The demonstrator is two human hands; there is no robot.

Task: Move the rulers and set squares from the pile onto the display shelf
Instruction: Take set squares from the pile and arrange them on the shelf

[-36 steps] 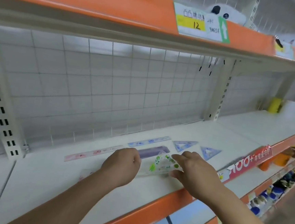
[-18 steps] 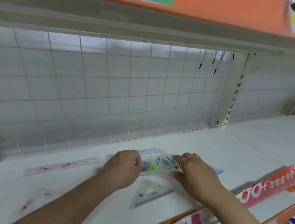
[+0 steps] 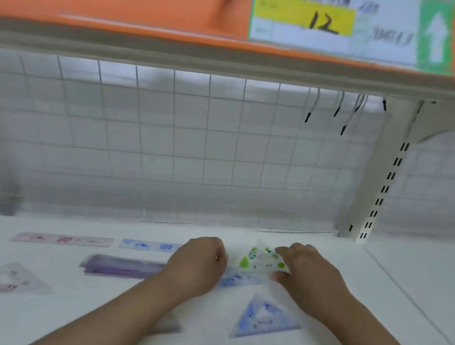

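My right hand (image 3: 310, 278) pinches the right side of a clear set square with green print (image 3: 258, 259), held low over the white display shelf (image 3: 380, 301). My left hand (image 3: 199, 263) is curled just left of it; whether it grips the clear edge is not visible. Laid flat on the shelf are a pink ruler (image 3: 61, 239), a blue ruler (image 3: 148, 245), a purple ruler (image 3: 121, 267), a pink set square (image 3: 7, 281) and a blue set square (image 3: 263, 318). Another blue piece (image 3: 239, 280) lies under the green one. A grey set square (image 3: 168, 327) peeks out beside my left forearm.
A wire grid panel (image 3: 168, 139) closes the back of the shelf. A slotted upright post (image 3: 385, 180) stands at the right. The orange edge of the upper shelf (image 3: 125, 1) with a price tag (image 3: 330, 21) hangs overhead. Bare shelf lies right of the post.
Both hands have carried the green set square deeper onto the shelf, off the blue ruler and to its right. My view has shifted closer and to the left.
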